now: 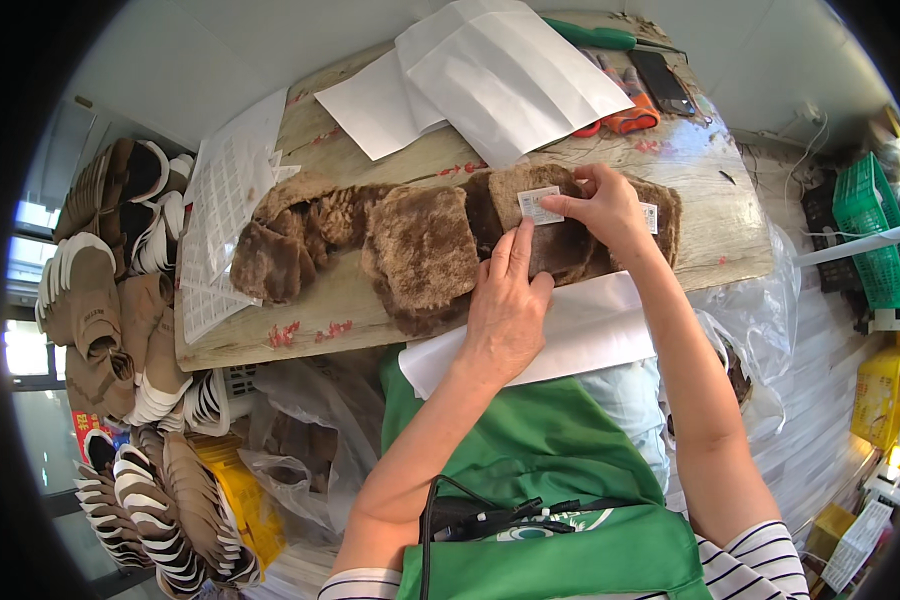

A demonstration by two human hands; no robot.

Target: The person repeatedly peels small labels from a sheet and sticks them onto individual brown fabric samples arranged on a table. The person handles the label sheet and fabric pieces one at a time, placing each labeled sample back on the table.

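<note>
Brown furry pieces (420,245) lie in a row across the wooden table, some fluffy and some with a smoother, shinier face. On one of them sits a small white label (538,204) with print. My left hand (507,310) rests on the fur with its index and middle fingers stretched out to the label's lower edge. From the right, my right hand (610,208) reaches over the same piece, its thumb on the label's right edge and its other fingers bent. Another white label (650,217) shows on the fur beside my right wrist.
White paper sheets (510,80) lie at the table's back, near orange-handled scissors (630,105), a green-handled tool (590,36) and a black phone (662,82). Label sheets (220,215) cover the left edge. Stacked brown shoe pieces (95,290) stand left; green crates (873,230) stand right.
</note>
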